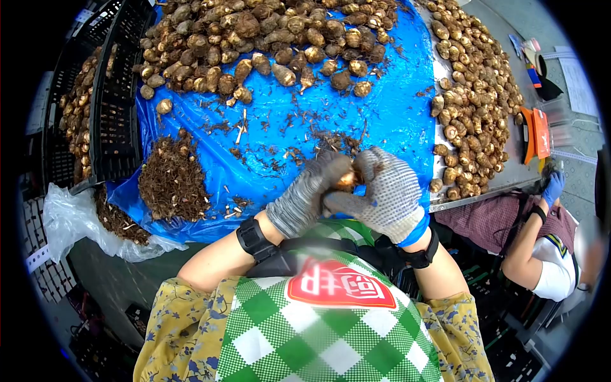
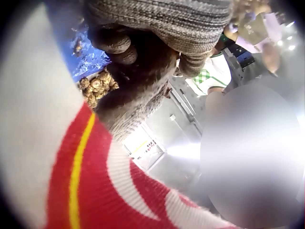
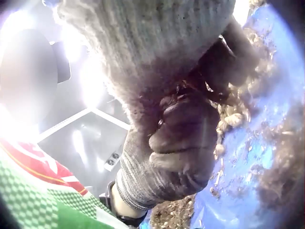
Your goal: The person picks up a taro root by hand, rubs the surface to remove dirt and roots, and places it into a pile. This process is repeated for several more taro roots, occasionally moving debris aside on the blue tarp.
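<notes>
In the head view my left hand, in a dirty grey knit glove, meets my right hand, in a paler dotted glove. Between them is a small brown and cream taro corm, mostly covered by the gloves. Curled fingers of the left hand show in the right wrist view, close against the right glove. My right hand has its thumb stretched toward the left hand and its fingers bent over the corm. Under both hands lies a blue plastic sheet strewn with root scraps.
A heap of hairy taro corms covers the sheet's far side. Cleaner corms are piled on the metal table at right. A mound of root trimmings lies at left, beside black crates. Another person sits at right.
</notes>
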A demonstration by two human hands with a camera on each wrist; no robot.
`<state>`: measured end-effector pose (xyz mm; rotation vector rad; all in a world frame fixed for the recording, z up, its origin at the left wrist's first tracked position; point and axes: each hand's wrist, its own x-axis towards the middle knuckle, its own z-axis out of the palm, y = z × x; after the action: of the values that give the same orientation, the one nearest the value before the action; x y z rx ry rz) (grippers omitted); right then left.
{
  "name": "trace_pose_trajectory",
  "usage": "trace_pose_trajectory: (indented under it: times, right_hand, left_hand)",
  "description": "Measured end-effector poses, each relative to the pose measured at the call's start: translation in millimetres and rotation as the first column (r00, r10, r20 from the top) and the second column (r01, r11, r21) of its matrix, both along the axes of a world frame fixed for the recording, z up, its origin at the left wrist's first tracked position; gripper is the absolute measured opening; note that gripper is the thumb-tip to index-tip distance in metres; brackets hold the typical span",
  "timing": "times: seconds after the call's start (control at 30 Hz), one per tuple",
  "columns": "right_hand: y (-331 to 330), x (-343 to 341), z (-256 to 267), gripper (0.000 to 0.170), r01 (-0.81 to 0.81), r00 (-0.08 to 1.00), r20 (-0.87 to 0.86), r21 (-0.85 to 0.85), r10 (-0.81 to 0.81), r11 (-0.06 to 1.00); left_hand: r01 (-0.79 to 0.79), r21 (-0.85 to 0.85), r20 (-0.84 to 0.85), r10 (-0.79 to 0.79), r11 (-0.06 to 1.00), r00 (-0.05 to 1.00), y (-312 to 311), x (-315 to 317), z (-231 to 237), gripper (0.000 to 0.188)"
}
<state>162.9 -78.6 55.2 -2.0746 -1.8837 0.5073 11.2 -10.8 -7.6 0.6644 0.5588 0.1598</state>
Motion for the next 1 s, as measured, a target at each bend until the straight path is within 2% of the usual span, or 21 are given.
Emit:
trace_pose_trajectory:
  times: [0.07,0.1,0.17,0.2,0.27,0.3,0.33,0.4,0.43,0.5,0.53,0.57,0.6,0.63,0.73,0.77,0.87,0.97,1.0]
  right_hand:
    - [0,-2,-1,0.057,-0.024,1.000,0.017,-0.073,0.025,0.997]
    - [-1,-2,-4,0.050,-0.076,0.997,0.024,-0.076,0.078,0.994]
    - [-5,-2,-6,0.042,-0.116,0.992,-0.043,0.017,0.117,0.993]
    - [-7,-3,-8,0.041,-0.133,0.988,-0.075,0.064,0.138,0.989]
    - [-8,-8,-17,0.037,-0.180,0.977,-0.083,0.186,0.198,0.966]
    - [-8,-10,-19,0.036,-0.200,0.970,-0.086,0.245,0.227,0.949]
    - [-9,-10,-19,0.036,-0.178,0.970,-0.114,0.269,0.215,0.947]
    - [-10,-11,-18,0.036,-0.133,0.967,-0.169,0.314,0.193,0.940]
    - [-11,-9,-18,0.036,-0.126,0.971,-0.161,0.271,0.174,0.954]
    - [-15,1,-20,0.037,-0.115,0.980,-0.139,0.184,0.141,0.976]
    - [-16,5,-21,0.035,-0.043,0.977,-0.202,0.119,0.067,0.992]
    - [-18,8,-22,0.033,0.025,0.966,-0.260,0.049,-0.012,0.998]
    - [-21,10,-24,0.032,0.093,0.946,-0.311,-0.025,-0.096,0.995]
    - [-23,12,-28,0.027,0.110,0.931,-0.349,-0.016,-0.108,0.994]
    - [-17,15,-31,0.019,0.152,0.938,-0.332,0.147,-0.096,0.977]
    - [-13,11,-31,0.010,0.203,0.916,-0.388,0.226,-0.103,0.953]
    - [-13,17,-37,0.015,0.125,0.916,-0.399,0.180,-0.044,0.976]
    - [-11,16,-20,0.026,0.045,0.910,-0.413,0.008,-0.038,0.999]
    - [-6,13,-15,0.028,0.002,0.960,-0.280,0.015,0.002,1.000]
  left_hand:
    - [0.086,0.032,-0.018,-0.085,0.996,0.996,2,-1,-1,0.051]
    - [0.135,0.028,-0.023,-0.134,0.990,0.991,3,-3,-2,0.049]
    - [0.158,0.258,-0.051,-0.150,0.953,0.987,2,-6,-6,0.045]
    - [0.131,0.477,-0.065,-0.114,0.869,0.991,-2,-8,-11,0.043]
    - [0.085,0.437,-0.055,-0.068,0.895,0.996,-5,-7,-13,0.040]
    - [0.065,0.168,-0.045,-0.058,0.984,0.997,-3,-4,-5,0.038]
    - [0.040,-0.113,-0.041,-0.045,0.993,0.998,-2,-1,-1,0.037]
    - [0.017,-0.389,0.136,0.039,0.921,0.990,-5,0,-17,0.038]
    - [0.026,-0.517,0.213,0.099,0.856,0.972,-6,1,-22,0.039]
    - [0.043,-0.548,0.262,0.122,0.835,0.957,-1,-1,-24,0.042]
    - [0.050,-0.563,0.284,0.136,0.825,0.949,1,-1,-22,0.043]
    - [-0.012,-0.479,0.222,0.134,0.878,0.966,0,-1,-22,0.049]
    - [-0.061,-0.457,0.187,0.163,0.888,0.969,-1,0,-20,0.049]
    - [-0.109,-0.432,0.154,0.192,0.895,0.969,-1,0,-15,0.048]
    - [-0.173,-0.440,0.109,0.244,0.881,0.964,2,1,-6,0.048]
    - [-0.184,-0.455,0.102,0.257,0.871,0.961,3,0,-5,0.048]
    - [-0.184,-0.411,0.098,0.244,0.893,0.965,2,-2,-7,0.046]
    - [-0.097,-0.114,0.103,0.109,0.989,0.989,1,-1,-9,0.044]
    - [-0.071,-0.069,0.076,0.076,0.995,0.994,1,-1,-6,0.041]
